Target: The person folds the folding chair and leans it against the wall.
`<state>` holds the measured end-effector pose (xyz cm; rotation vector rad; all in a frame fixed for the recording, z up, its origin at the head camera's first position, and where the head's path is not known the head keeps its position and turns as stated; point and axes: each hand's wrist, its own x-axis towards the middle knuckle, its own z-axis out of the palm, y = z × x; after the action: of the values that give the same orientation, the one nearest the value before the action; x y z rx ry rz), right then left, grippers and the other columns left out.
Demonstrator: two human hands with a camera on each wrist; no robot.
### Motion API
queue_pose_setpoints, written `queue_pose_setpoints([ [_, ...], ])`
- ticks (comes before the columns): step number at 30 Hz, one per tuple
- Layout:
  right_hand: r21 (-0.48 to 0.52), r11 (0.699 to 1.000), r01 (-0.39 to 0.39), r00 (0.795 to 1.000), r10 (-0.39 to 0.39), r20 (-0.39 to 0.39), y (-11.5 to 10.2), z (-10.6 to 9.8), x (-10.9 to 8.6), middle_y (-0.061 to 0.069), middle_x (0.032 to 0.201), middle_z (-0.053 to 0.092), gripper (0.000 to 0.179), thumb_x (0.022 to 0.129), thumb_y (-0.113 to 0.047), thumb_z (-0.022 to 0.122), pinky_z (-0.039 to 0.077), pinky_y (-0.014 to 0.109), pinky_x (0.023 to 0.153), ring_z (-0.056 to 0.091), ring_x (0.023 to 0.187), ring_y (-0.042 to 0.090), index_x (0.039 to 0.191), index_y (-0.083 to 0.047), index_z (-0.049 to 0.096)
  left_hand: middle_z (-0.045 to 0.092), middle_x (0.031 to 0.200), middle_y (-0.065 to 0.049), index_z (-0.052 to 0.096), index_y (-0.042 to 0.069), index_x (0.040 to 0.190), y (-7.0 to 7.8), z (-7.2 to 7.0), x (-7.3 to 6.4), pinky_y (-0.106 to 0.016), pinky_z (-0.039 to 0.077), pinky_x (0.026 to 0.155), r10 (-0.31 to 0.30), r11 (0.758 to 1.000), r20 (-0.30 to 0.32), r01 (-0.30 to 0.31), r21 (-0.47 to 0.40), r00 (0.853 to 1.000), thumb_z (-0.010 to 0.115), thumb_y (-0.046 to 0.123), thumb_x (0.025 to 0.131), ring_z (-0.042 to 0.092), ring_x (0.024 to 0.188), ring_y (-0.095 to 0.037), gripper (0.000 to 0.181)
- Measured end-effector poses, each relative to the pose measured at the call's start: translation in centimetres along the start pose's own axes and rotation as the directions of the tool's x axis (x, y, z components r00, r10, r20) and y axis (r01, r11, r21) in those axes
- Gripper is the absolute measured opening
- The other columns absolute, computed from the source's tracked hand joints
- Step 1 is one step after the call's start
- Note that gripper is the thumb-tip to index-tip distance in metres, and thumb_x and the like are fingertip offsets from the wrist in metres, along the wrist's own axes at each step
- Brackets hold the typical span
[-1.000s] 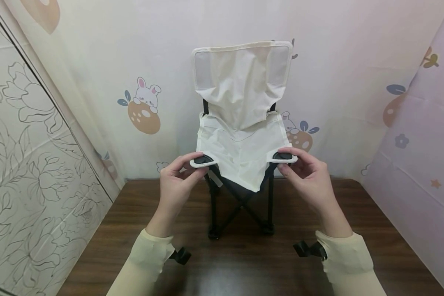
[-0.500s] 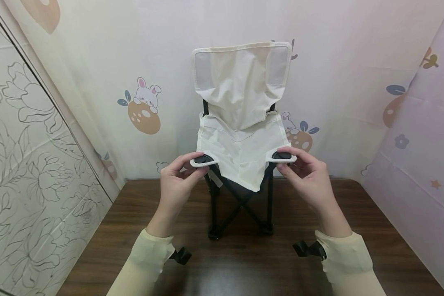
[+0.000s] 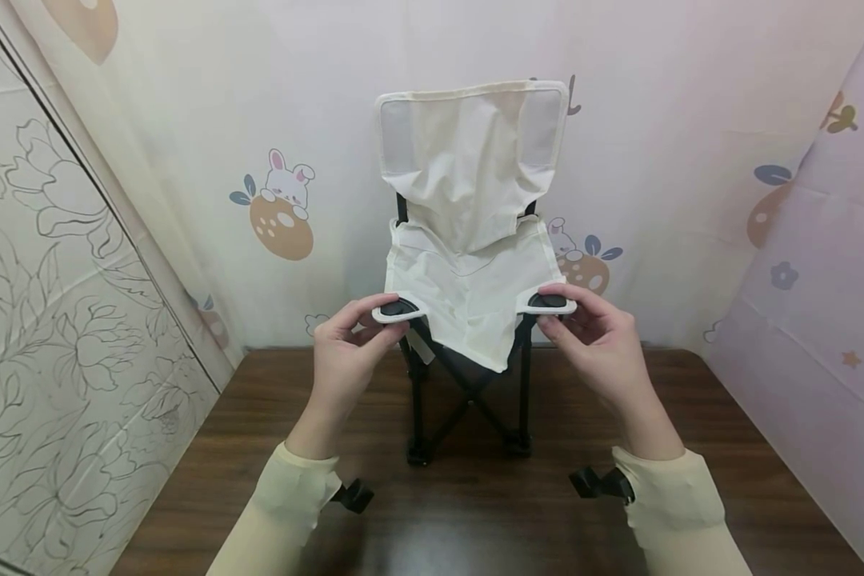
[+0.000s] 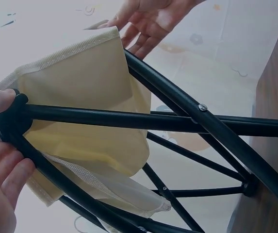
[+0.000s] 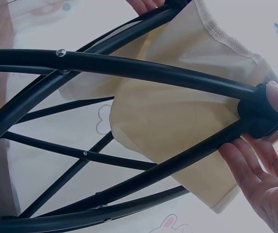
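A small folding chair (image 3: 468, 272) with a cream fabric seat and back stands upright on the table, facing me. Its black tube legs (image 3: 471, 396) cross in an X beneath the seat. At the front left seat corner, my left hand (image 3: 349, 344) pinches the black plastic cap between thumb and fingers. My right hand (image 3: 598, 336) grips the front right corner the same way. From below, the left wrist view shows the black corner joint (image 4: 13, 119) between thumb and fingertips; the right wrist view shows the opposite joint (image 5: 260, 112) held likewise. The seat's front flap sags between both hands.
Brown wooden table (image 3: 461, 512) lies under the chair. A pale curtain (image 3: 331, 72) with rabbit and carrot prints hangs close behind it. Black wrist mounts (image 3: 356, 496) stick out from both sleeves above the tabletop.
Both hands keep hold of the front corners. The right corner has shifted very slightly inward and up; otherwise the chair and hands look the same.
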<state>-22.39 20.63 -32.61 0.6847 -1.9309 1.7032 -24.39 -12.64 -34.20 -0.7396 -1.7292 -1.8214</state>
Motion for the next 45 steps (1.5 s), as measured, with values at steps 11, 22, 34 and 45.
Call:
queue_pose_setpoints([
  [11, -0.028, 1.0, -0.008, 1.0, 0.008, -0.006, -0.39, 0.17, 0.11, 0.004, 0.118, 0.075, 0.039, 0.096, 0.009, 0.077, 0.06, 0.019, 0.084, 0.071, 0.097, 0.012, 0.134, 0.005, 0.071, 0.077, 0.099, -0.007, 0.08, 0.004, 0.124, -0.03, 0.16, 0.13, -0.031, 0.066, 0.076, -0.004, 1.0, -0.001, 0.004, -0.004, 1.0, 0.085, -0.006, 0.09, 0.072, 0.08, -0.02, 0.035],
  [22, -0.047, 0.999, -0.019, 1.0, 0.018, -0.017, -0.8, 0.5, 0.28, 0.004, 0.117, 0.076, 0.038, 0.096, 0.009, 0.077, 0.06, 0.019, 0.082, 0.071, 0.095, 0.013, 0.134, 0.003, 0.072, 0.077, 0.1, -0.008, 0.08, 0.004, 0.125, 0.15, 0.23, 0.35, -0.032, 0.067, 0.078, 0.003, 1.0, 0.004, -0.003, 0.008, 1.0, 0.085, -0.005, 0.091, 0.07, 0.083, -0.021, 0.035],
  [34, -0.027, 0.999, -0.021, 0.999, 0.02, -0.03, -0.73, 0.67, 0.35, 0.006, 0.115, 0.077, 0.04, 0.094, 0.013, 0.078, 0.061, 0.019, 0.082, 0.072, 0.094, 0.013, 0.132, 0.004, 0.072, 0.077, 0.098, -0.007, 0.08, 0.002, 0.124, 0.28, 0.48, 0.43, -0.03, 0.066, 0.076, -0.001, 1.0, 0.005, 0.001, -0.008, 1.0, 0.085, -0.006, 0.09, 0.071, 0.079, -0.019, 0.035],
  [45, -0.04, 0.999, -0.02, 0.999, 0.019, -0.027, -0.9, 0.83, 0.3, 0.005, 0.115, 0.077, 0.039, 0.095, 0.012, 0.077, 0.06, 0.019, 0.083, 0.072, 0.095, 0.013, 0.133, 0.003, 0.072, 0.077, 0.098, -0.008, 0.081, 0.005, 0.125, 0.34, 0.75, 0.44, -0.032, 0.066, 0.075, 0.008, 1.0, 0.01, -0.008, -0.001, 1.0, 0.085, -0.005, 0.091, 0.07, 0.077, -0.02, 0.036],
])
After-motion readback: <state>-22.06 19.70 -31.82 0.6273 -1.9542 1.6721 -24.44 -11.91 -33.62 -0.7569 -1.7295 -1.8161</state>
